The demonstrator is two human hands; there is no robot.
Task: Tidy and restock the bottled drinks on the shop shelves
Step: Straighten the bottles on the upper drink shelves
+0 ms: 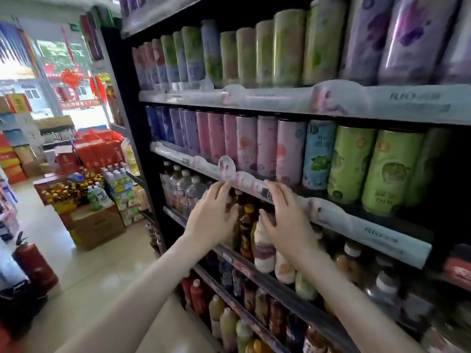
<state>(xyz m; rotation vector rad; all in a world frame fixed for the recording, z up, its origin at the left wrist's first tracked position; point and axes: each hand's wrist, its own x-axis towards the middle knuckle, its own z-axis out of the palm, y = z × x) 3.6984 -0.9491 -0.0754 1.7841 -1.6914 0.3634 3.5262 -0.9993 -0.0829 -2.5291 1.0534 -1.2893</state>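
Several dark shelves [280,98] of cans [290,151] flank a tiled shop floor [107,271]; brown bottles [246,225] stand between the left hand [214,215], grip unclear, and the loosely spread right hand [285,220].

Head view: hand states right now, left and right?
Left hand: grips a dark bottle.
Right hand: thumb against the white bottle; whether it grips cannot be told.
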